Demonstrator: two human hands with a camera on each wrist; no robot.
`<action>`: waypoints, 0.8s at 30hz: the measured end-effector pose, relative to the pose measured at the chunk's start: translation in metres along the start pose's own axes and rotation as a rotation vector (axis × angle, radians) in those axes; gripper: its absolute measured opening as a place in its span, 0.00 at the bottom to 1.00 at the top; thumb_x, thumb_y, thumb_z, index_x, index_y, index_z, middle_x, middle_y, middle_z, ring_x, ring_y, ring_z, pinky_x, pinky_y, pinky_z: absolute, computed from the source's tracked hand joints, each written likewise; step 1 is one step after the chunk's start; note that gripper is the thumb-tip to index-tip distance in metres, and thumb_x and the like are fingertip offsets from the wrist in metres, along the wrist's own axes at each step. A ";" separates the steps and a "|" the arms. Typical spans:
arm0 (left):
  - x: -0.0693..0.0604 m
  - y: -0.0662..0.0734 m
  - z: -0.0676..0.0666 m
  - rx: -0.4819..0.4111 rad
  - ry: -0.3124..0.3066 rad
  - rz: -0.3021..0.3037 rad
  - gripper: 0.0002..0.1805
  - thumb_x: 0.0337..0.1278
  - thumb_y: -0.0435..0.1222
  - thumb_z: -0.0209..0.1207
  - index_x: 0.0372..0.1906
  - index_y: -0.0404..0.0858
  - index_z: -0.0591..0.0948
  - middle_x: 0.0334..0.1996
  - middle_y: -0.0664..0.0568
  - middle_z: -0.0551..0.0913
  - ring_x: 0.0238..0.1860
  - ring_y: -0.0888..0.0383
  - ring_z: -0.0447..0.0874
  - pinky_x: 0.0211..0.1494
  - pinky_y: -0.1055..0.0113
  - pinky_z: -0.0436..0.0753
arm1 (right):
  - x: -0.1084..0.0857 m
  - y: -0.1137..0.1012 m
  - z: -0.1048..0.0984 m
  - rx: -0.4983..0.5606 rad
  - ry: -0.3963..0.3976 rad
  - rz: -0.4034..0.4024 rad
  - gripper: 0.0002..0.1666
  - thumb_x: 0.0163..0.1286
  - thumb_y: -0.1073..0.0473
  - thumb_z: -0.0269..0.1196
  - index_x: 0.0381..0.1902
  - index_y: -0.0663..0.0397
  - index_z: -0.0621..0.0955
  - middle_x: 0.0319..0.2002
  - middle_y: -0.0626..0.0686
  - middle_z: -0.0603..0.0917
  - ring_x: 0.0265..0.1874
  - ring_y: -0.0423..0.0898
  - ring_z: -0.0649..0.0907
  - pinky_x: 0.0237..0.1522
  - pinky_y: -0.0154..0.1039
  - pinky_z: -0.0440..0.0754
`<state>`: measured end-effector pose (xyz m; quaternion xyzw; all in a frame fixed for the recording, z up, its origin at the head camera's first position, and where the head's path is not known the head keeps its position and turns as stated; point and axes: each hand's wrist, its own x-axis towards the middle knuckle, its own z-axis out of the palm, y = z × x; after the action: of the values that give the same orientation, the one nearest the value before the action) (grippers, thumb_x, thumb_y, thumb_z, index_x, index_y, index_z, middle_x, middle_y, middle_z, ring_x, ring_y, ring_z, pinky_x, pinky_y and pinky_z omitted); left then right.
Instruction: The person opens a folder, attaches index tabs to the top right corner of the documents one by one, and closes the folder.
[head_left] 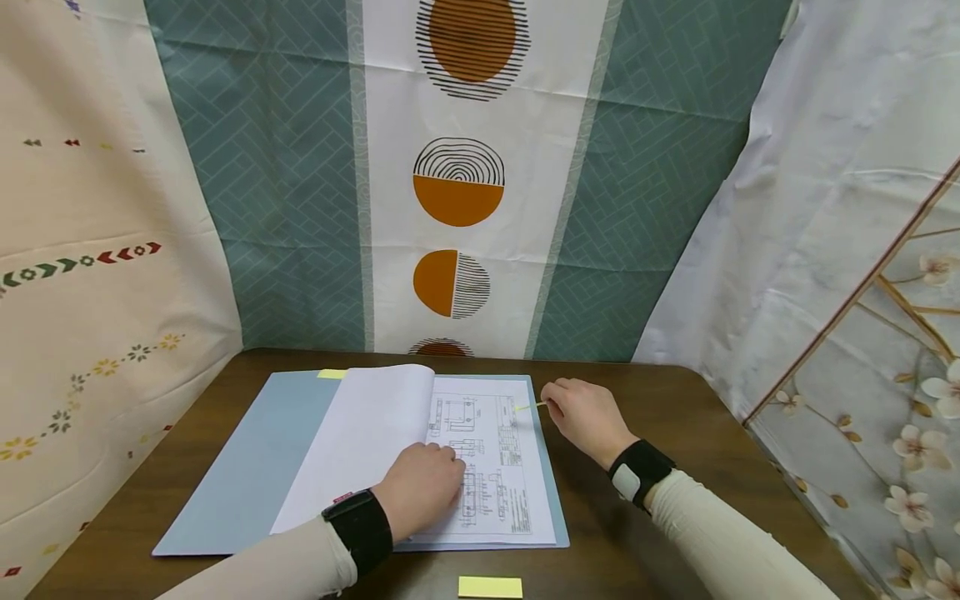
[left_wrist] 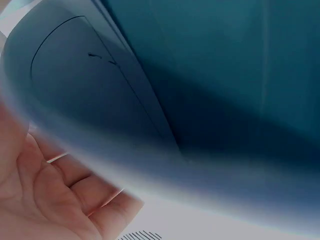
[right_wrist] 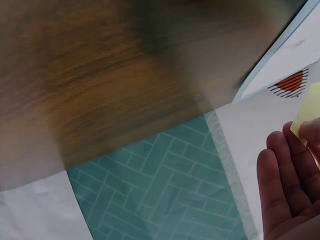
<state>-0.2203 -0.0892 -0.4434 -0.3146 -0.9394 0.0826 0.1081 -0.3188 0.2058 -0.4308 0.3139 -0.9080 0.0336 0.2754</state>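
1. Behind the wooden bench [head_left: 600, 571] there hangs a green and white cloth [head_left: 667, 167] with orange circles.
2. On the bench lies an open blue folder [head_left: 225, 467]; its white pages [head_left: 367, 442] are turned to the left, and a drawing sheet [head_left: 517, 475] is on the right.
3. The right hand [head_left: 588, 421] is pinching a yellow note [right_wrist: 309, 107]; this note extends leftwards from the fingertips, above the sheet's right part.
4. The left hand [head_left: 423, 487] rests with relaxed fingers upon the drawing sheet, beside the curved pages.
5. A yellow pad [head_left: 490, 587] lies near the folder's lower edge.
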 end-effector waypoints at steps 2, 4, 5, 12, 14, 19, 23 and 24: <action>0.000 0.000 0.000 0.013 0.009 0.005 0.12 0.64 0.44 0.76 0.41 0.39 0.92 0.33 0.50 0.89 0.33 0.54 0.86 0.39 0.60 0.86 | 0.004 0.002 0.004 -0.004 0.000 0.006 0.10 0.65 0.68 0.79 0.39 0.50 0.90 0.33 0.46 0.87 0.29 0.44 0.81 0.34 0.41 0.86; -0.001 0.000 0.000 0.026 0.012 0.010 0.13 0.64 0.45 0.77 0.42 0.40 0.93 0.34 0.50 0.90 0.33 0.54 0.87 0.40 0.60 0.87 | 0.008 0.004 0.008 -0.008 -0.001 0.015 0.10 0.65 0.67 0.79 0.39 0.50 0.90 0.33 0.46 0.87 0.29 0.44 0.81 0.34 0.41 0.86; -0.001 0.001 0.000 0.032 0.012 0.012 0.13 0.64 0.45 0.77 0.42 0.40 0.93 0.34 0.50 0.90 0.33 0.54 0.87 0.40 0.60 0.87 | 0.010 0.005 0.010 -0.010 0.000 0.022 0.09 0.65 0.67 0.79 0.39 0.50 0.90 0.33 0.47 0.87 0.29 0.44 0.82 0.34 0.41 0.86; 0.001 0.003 -0.001 0.058 -0.007 0.019 0.13 0.63 0.45 0.77 0.43 0.40 0.93 0.34 0.49 0.90 0.33 0.54 0.86 0.40 0.60 0.86 | 0.021 0.014 0.026 -0.033 0.020 0.087 0.08 0.66 0.68 0.79 0.38 0.52 0.90 0.34 0.49 0.88 0.30 0.47 0.85 0.34 0.44 0.87; 0.001 0.003 -0.001 0.062 -0.014 0.014 0.13 0.63 0.45 0.77 0.43 0.40 0.93 0.34 0.49 0.90 0.33 0.54 0.86 0.39 0.60 0.86 | 0.024 0.016 0.030 -0.033 0.025 0.105 0.08 0.66 0.68 0.79 0.38 0.52 0.90 0.34 0.49 0.88 0.30 0.48 0.86 0.34 0.44 0.88; 0.002 0.003 -0.001 0.067 -0.024 0.002 0.14 0.63 0.47 0.77 0.44 0.40 0.93 0.33 0.49 0.89 0.33 0.54 0.86 0.39 0.60 0.86 | 0.031 0.023 0.041 -0.037 0.033 0.124 0.08 0.66 0.68 0.79 0.38 0.52 0.90 0.35 0.50 0.89 0.32 0.49 0.88 0.35 0.45 0.88; 0.002 0.002 0.000 0.061 -0.031 0.000 0.16 0.62 0.48 0.78 0.45 0.41 0.93 0.35 0.49 0.90 0.33 0.54 0.86 0.40 0.60 0.86 | 0.036 0.029 0.049 -0.055 0.045 0.115 0.07 0.67 0.67 0.79 0.37 0.51 0.90 0.35 0.50 0.90 0.32 0.49 0.89 0.35 0.45 0.88; 0.002 0.002 0.000 0.061 -0.035 -0.002 0.17 0.62 0.48 0.78 0.45 0.41 0.93 0.35 0.49 0.90 0.33 0.54 0.86 0.40 0.60 0.86 | 0.037 0.031 0.051 -0.062 0.046 0.111 0.07 0.66 0.67 0.79 0.37 0.51 0.90 0.35 0.49 0.89 0.32 0.48 0.89 0.35 0.45 0.88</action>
<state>-0.2209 -0.0861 -0.4434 -0.3088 -0.9385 0.1164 0.1011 -0.3851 0.1982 -0.4515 0.2537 -0.9180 0.0279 0.3034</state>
